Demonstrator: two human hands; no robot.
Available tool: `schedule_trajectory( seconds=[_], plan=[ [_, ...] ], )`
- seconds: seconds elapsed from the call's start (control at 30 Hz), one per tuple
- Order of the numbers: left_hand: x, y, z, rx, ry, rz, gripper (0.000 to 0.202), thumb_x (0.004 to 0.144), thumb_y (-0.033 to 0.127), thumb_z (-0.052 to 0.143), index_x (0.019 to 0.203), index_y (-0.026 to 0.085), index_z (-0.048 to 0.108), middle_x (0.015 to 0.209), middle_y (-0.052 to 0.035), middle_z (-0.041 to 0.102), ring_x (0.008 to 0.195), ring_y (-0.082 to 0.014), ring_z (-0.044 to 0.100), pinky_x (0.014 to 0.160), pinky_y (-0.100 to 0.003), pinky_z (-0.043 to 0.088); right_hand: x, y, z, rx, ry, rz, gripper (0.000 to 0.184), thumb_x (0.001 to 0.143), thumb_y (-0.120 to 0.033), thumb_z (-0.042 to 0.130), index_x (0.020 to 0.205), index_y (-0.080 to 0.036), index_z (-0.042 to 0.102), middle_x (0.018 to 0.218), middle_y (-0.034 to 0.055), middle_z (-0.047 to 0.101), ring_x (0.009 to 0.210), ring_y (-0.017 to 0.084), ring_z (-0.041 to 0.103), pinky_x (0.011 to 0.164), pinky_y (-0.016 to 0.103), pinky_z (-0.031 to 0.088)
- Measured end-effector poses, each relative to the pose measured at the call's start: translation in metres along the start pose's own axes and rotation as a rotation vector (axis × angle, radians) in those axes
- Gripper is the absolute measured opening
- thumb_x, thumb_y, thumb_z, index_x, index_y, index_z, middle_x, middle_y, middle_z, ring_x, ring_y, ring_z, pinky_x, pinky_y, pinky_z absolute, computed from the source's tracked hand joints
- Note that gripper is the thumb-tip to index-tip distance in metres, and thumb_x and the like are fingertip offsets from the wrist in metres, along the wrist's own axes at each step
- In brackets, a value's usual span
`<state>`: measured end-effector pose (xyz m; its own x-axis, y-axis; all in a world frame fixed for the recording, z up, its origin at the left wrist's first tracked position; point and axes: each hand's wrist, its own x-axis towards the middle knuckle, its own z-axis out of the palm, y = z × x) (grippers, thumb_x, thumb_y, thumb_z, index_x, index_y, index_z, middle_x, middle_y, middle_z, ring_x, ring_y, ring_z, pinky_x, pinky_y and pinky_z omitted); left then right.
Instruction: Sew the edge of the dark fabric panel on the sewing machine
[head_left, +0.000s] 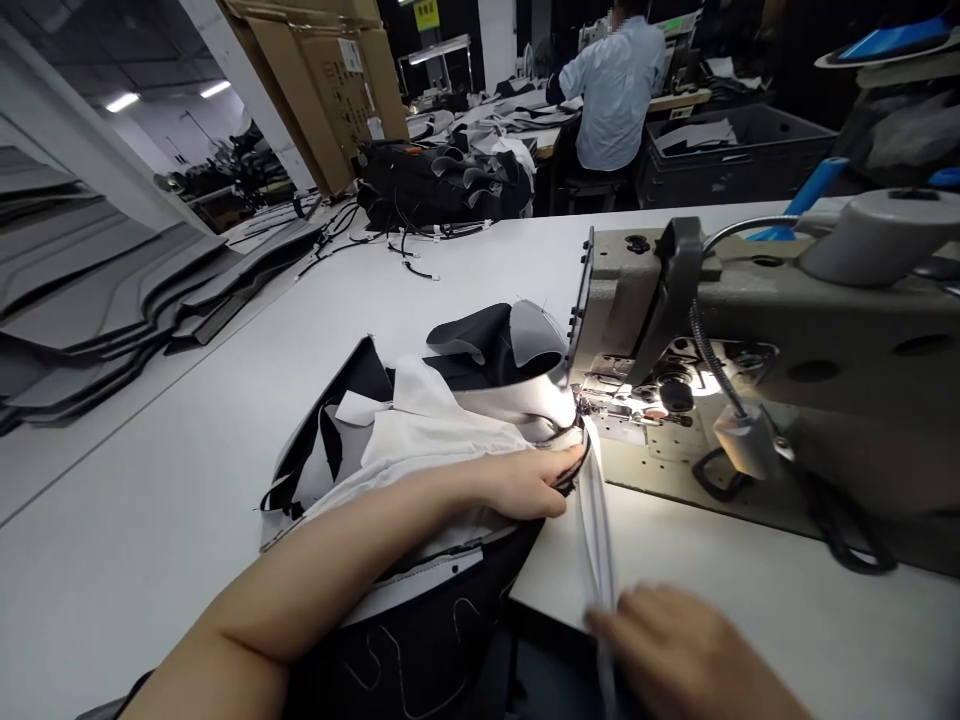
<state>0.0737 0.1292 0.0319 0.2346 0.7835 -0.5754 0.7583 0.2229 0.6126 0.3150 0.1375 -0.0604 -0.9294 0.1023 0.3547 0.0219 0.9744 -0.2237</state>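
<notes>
My left hand [534, 482] pinches the dark seam edge of a sewn fabric cover [442, 430] just in front of the sewing machine needle area [583, 405]. White cloth, grey panels and black parts make up the cover, which lies bunched on the table and hangs over its front edge. From the needle area a long white tape [596, 520] runs down toward me. My right hand [667, 640], smeared by motion, is closed around the lower part of this tape. The fingertips of that hand are partly blurred.
The sewing machine [787, 350] with its lit lamp [742, 440] fills the right side. Stacked grey panels [112, 290] lie at left. Black cables [409, 250] and a dark fabric pile [450, 185] stand behind. A person [619, 90] sits farther back near a grey crate [739, 150].
</notes>
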Motion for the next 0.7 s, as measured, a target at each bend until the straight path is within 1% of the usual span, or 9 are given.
schedule_trajectory(
  seconds=[0.07, 0.1, 0.17, 0.23, 0.37, 0.47, 0.53, 0.6, 0.7],
  plan=[
    [0.003, 0.005, 0.009, 0.087, 0.006, -0.053, 0.090, 0.074, 0.021, 0.048, 0.152, 0.015, 0.003, 0.147, -0.0157, 0.035, 0.128, -0.0297, 0.045, 0.100, -0.038, 0.043, 0.019, 0.044, 0.002, -0.187, 0.089, 0.184, 0.040, 0.086, -0.011, 0.037, 0.118, -0.019, 0.060, 0.080, 0.0069, 0.062, 0.068, 0.016, 0.055, 0.059, 0.028, 0.042],
    [0.004, 0.007, 0.013, 0.129, 0.010, -0.080, 0.091, 0.075, 0.022, 0.047, 0.152, 0.015, 0.000, 0.143, -0.0178, 0.042, 0.123, -0.0311, 0.050, 0.094, -0.039, 0.047, 0.028, 0.064, 0.005, -0.266, 0.132, 0.275, 0.041, 0.087, -0.013, 0.036, 0.122, -0.016, 0.058, 0.084, 0.0087, 0.062, 0.071, 0.018, 0.054, 0.064, 0.030, 0.043],
    [0.004, 0.012, 0.019, 0.189, 0.024, -0.113, 0.091, 0.076, 0.026, 0.047, 0.152, 0.016, -0.002, 0.133, -0.0190, 0.052, 0.115, -0.0319, 0.056, 0.085, -0.038, 0.050, 0.044, 0.094, 0.016, -0.353, 0.186, 0.369, 0.038, 0.089, -0.018, 0.037, 0.119, -0.012, 0.060, 0.088, 0.0115, 0.062, 0.075, 0.021, 0.052, 0.068, 0.033, 0.043],
    [0.004, 0.016, 0.022, 0.233, 0.043, -0.127, 0.090, 0.076, 0.027, 0.047, 0.152, 0.015, 0.000, 0.128, -0.0195, 0.055, 0.111, -0.0323, 0.058, 0.080, -0.037, 0.051, 0.055, 0.110, 0.028, -0.332, 0.215, 0.359, 0.036, 0.090, -0.022, 0.039, 0.113, -0.008, 0.063, 0.088, 0.0125, 0.062, 0.077, 0.022, 0.052, 0.071, 0.034, 0.044],
    [0.003, 0.019, 0.024, 0.304, 0.071, -0.149, 0.089, 0.075, 0.026, 0.047, 0.151, 0.012, 0.002, 0.120, -0.0209, 0.059, 0.107, -0.0347, 0.060, 0.078, -0.040, 0.051, 0.069, 0.109, 0.043, -0.193, 0.285, 0.335, 0.035, 0.091, -0.023, 0.040, 0.114, -0.006, 0.062, 0.088, 0.0115, 0.063, 0.081, 0.022, 0.055, 0.073, 0.032, 0.046],
    [0.003, 0.016, 0.023, 0.312, 0.058, -0.137, 0.089, 0.075, 0.026, 0.047, 0.151, 0.013, 0.002, 0.116, -0.0206, 0.061, 0.103, -0.0354, 0.061, 0.076, -0.041, 0.052, 0.073, 0.105, 0.043, -0.121, 0.299, 0.330, 0.032, 0.091, -0.020, 0.039, 0.110, -0.012, 0.063, 0.089, 0.0088, 0.064, 0.080, 0.019, 0.057, 0.074, 0.029, 0.048],
    [0.003, 0.013, 0.020, 0.285, 0.041, -0.118, 0.089, 0.075, 0.026, 0.046, 0.151, 0.014, 0.001, 0.114, -0.0202, 0.062, 0.100, -0.0344, 0.063, 0.074, -0.039, 0.052, 0.075, 0.105, 0.041, -0.125, 0.283, 0.286, 0.030, 0.091, -0.019, 0.040, 0.108, -0.014, 0.064, 0.089, 0.0084, 0.064, 0.079, 0.018, 0.058, 0.074, 0.029, 0.049],
    [0.002, 0.009, 0.016, 0.251, 0.028, -0.104, 0.088, 0.076, 0.026, 0.045, 0.151, 0.015, 0.000, 0.113, -0.0194, 0.062, 0.097, -0.0331, 0.064, 0.073, -0.038, 0.052, 0.076, 0.107, 0.039, -0.153, 0.277, 0.234, 0.029, 0.090, -0.018, 0.041, 0.108, -0.012, 0.063, 0.089, 0.0092, 0.064, 0.078, 0.018, 0.058, 0.073, 0.030, 0.050],
    [0.004, 0.004, 0.010, 0.220, 0.043, -0.109, 0.086, 0.077, 0.025, 0.044, 0.152, 0.020, 0.001, 0.120, -0.0177, 0.060, 0.102, -0.0329, 0.063, 0.077, -0.039, 0.052, 0.077, 0.109, 0.038, -0.171, 0.285, 0.206, 0.030, 0.091, -0.017, 0.040, 0.110, -0.009, 0.062, 0.088, 0.0097, 0.063, 0.079, 0.018, 0.057, 0.073, 0.029, 0.050]
  ],
)
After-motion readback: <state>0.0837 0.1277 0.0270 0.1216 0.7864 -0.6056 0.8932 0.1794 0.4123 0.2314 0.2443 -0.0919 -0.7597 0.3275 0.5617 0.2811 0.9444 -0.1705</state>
